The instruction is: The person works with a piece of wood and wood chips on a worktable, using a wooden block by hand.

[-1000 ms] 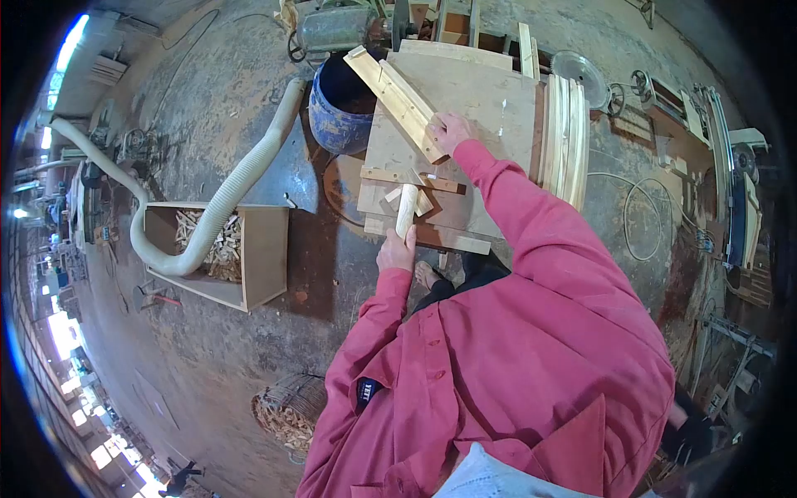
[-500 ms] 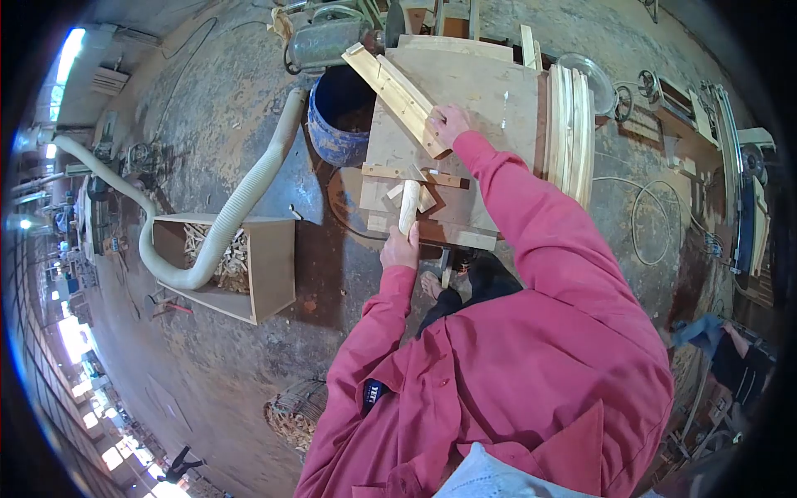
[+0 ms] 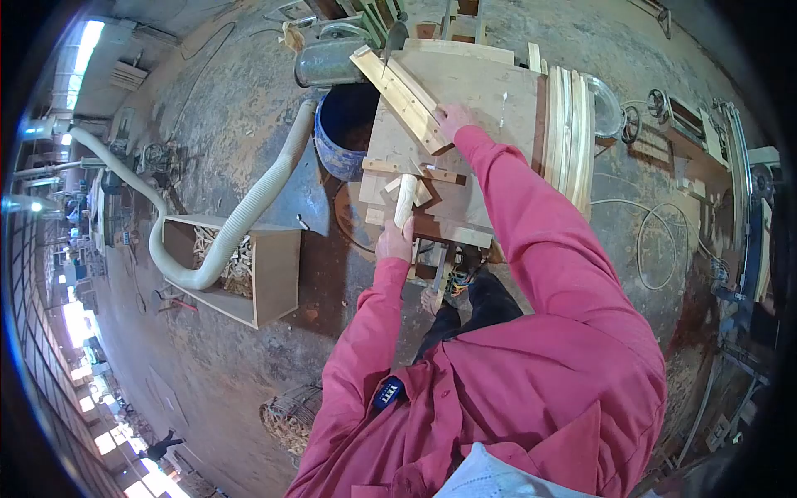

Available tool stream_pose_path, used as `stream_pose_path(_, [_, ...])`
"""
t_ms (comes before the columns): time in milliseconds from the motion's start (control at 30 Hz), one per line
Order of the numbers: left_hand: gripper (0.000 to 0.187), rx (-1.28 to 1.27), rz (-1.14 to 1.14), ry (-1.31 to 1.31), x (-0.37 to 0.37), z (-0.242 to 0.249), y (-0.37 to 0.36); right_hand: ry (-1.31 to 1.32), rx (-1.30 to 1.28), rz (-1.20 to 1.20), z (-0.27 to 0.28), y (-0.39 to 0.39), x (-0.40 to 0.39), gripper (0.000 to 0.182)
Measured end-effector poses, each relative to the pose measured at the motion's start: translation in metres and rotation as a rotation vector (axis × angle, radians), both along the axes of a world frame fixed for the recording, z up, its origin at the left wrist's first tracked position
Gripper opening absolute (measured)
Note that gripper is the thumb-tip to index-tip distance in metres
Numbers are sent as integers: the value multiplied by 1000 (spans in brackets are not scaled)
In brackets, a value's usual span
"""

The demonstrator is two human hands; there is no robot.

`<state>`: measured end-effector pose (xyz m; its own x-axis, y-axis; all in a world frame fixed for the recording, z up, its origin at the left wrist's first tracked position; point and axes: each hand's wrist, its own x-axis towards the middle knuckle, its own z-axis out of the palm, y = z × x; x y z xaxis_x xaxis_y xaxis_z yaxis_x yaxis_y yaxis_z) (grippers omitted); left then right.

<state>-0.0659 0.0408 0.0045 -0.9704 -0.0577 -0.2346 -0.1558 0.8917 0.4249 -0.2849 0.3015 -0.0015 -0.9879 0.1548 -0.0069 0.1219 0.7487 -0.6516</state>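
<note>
My left hand (image 3: 394,241) is closed around the near end of a pale, rounded wooden stick (image 3: 405,202), which points away from me over the near part of the worktable (image 3: 473,178). Under and beside its far end lie small crossed wood pieces (image 3: 423,193) and a flat wooden strip (image 3: 380,166). My right hand (image 3: 452,120) grips the right edge of a long wooden board (image 3: 403,98) near its near end. The board lies diagonally, its far part by a round saw blade (image 3: 397,37). My right fingertips are partly hidden.
A motor housing (image 3: 332,62) and a blue drum (image 3: 339,158) stand left of the table. Long wooden strips (image 3: 568,137) lie along its right side. A ribbed hose (image 3: 249,199) runs into a box (image 3: 276,274) of wood scraps. A cable (image 3: 656,207) loops across the floor.
The view has shifted slightly. My right hand and the board have moved a little away from me, towards the saw blade. My left hand keeps its hold on the stick.
</note>
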Motion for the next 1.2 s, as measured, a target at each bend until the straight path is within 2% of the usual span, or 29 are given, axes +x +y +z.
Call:
stream_pose_path(67, [58, 23, 8, 15, 11, -3, -5, -46, 56, -10, -3, -1, 15, 28])
stream_pose_path(133, [59, 19, 7, 1, 23, -3, -13, 274, 28, -95, -12, -5, 31, 33])
stream_pose_path(233, [60, 26, 9, -6, 40, -6, -22, 254, 5, -30, -6, -12, 62, 37])
stream_pose_path(367, [59, 23, 5, -35, 69, 1, -39, 136, -91, -17, -4, -34, 86, 28])
stream_pose_path(467, [57, 32, 15, -51, 85, 7, -47, 198, -47, 36, -26, -46, 73, 23])
stream_pose_path(567, [55, 2, 16, -93, 94, 4, -55, 98, -159, 33, -30, -57, 60, 24])
stream_pose_path(800, [54, 25, 24, -86, 99, 4, -57, 138, -93, 59, -29, -62, 49, 25])
stream_pose_path(867, [54, 40, 17, -78, 95, 5, -56, 106, -162, 87, -49, -58, 35, 26])
stream_pose_path(967, [54, 40, 19, -60, 90, -3, -56, 84, -297, 36, -42, -60, 34, 27])
stream_pose_path(1200, [55, 19, 28, -81, 49, 3, -30, 47, -231, 29, -31, -37, -4, 31])
